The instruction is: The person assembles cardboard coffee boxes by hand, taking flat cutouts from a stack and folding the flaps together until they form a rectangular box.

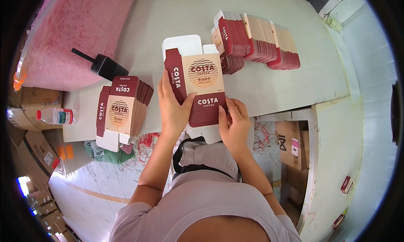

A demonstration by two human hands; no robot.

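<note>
Between my two hands is a partly folded carton (203, 75), dark red and cream, with white flaps standing out at its far end. My left hand (173, 103) grips its left side, the thumb lying on the front panel. At the lower right edge, my right hand (235, 124) pinches the carton between thumb and fingers. Left of my left hand stands a stack of flat cartons (120, 109) in the same colours. Further back on the right, several bundles of flat cartons (261, 42) lie side by side on the pale table (313, 84).
A large clear bag of pink shredded filler (84, 35) fills the back left. Beside it lies a black handheld device (107, 66). A plastic bottle with a red cap (57, 115) is at the left edge. Cardboard boxes (290, 145) sit below the table on the right.
</note>
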